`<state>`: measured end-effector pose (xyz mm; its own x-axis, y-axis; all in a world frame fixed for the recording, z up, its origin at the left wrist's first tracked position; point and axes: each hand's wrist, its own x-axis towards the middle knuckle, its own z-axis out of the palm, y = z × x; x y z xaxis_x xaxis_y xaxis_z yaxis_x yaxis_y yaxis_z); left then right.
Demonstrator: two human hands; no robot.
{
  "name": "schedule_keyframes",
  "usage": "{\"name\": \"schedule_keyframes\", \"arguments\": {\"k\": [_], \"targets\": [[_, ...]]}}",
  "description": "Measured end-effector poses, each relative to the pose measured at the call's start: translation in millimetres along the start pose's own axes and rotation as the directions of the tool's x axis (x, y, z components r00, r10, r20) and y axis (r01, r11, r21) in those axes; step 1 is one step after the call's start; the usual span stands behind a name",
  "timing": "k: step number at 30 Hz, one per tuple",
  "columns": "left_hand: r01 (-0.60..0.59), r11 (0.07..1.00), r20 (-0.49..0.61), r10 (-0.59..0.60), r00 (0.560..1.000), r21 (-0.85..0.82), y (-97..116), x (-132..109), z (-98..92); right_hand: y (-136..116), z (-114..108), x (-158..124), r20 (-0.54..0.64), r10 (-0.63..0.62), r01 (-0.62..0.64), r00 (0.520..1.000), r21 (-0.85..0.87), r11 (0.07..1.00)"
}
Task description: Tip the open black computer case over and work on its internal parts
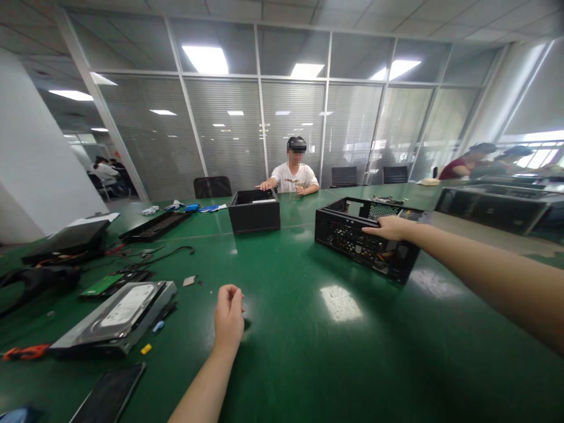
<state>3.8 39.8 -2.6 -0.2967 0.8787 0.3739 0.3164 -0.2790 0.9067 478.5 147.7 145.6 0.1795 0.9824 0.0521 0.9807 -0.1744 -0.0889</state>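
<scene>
Black computer case (339, 235), to all appearances partly stripped: its upper side stands open, while a silver drive (130, 306) with a white label, a green circuit board (103, 285) and a black cable (191, 251) lie well apart from it, at the left of the green table (286, 335); coloured wires (384, 257) are left inside the frame, so the stripping seems advanced but unfinished; the dim interior, partly screened by the near wall, may hold further fittings. The case is on the right part of the table, set obliquely; its walls are dark and perforated with many small holes; the right hand (390, 228) grasps its upper rim; the left hand (229, 314) is loosely curled near the table surface, and whether it encloses anything small cannot be told.
</scene>
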Motion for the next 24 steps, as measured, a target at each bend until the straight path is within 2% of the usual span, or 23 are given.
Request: {"name": "schedule_keyframes", "arguments": {"k": [3, 5, 7, 12, 14, 15, 17, 18, 21, 24], "targets": [[-0.005, 1.0, 0.003, 0.005, 1.0, 0.022, -0.7, 0.9, 0.2, -4.9, -2.8, -25.8, 0.084, -0.136, 0.141, 0.987, -0.05, 0.989], [-0.016, 0.999, 0.004, 0.015, 1.0, 0.038, 0.0, 1.1, 0.8, -13.2, -4.9, -58.2, 0.09, -0.197, 0.203, 0.976, -0.069, 0.977], [-0.025, 0.999, 0.009, 0.024, 1.0, 0.042, 1.5, 0.9, 1.9, -28.8, -9.7, -102.2, 0.098, -0.253, 0.259, 0.962, -0.05, 0.965], [-0.026, 0.999, 0.045, 0.025, 0.999, 0.023, 7.4, 0.6, 4.0, -95.8, -29.7, -224.8, 0.166, -0.446, 0.437, 0.879, 0.089, 0.895], [-0.026, 1.0, 0.043, 0.026, 0.999, 0.008, 10.7, 0.5, 2.7, -124.6, -38.0, -254.4, 0.21, -0.53, 0.508, 0.822, 0.152, 0.848], [-0.024, 1.0, 0.028, 0.024, 0.999, -0.001, 13.0, -0.2, 1.4, -137.4, -42.4, -260.7, 0.236, -0.571, 0.544, 0.786, 0.175, 0.821], [-0.017, 1.0, -0.012, 0.017, 1.0, -0.023, 20.0, -4.1, -2.2, -158.1, -51.1, -254.9, 0.25, -0.631, 0.608, 0.734, 0.173, 0.775], [-0.021, 0.999, -0.03, 0.019, 0.999, -0.038, 25.1, -7.8, -4.0, -165.9, -55.1, -243.8, 0.228, -0.646, 0.634, 0.728, 0.135, 0.762], [-0.074, 0.992, -0.053, 0.069, 0.996, -0.1, 44.7, -24.9, -5.6, -179.1, -60.3, -193.5, 0.126, -0.604, 0.614, 0.787, -0.056, 0.787], [-0.143, 0.978, -0.06, 0.135, 0.989, -0.15, 56.8, -40.1, 0.2, -177.1, -49.1, -148.4, 0.194, -0.504, 0.535, 0.842, -0.179, 0.826]]}}
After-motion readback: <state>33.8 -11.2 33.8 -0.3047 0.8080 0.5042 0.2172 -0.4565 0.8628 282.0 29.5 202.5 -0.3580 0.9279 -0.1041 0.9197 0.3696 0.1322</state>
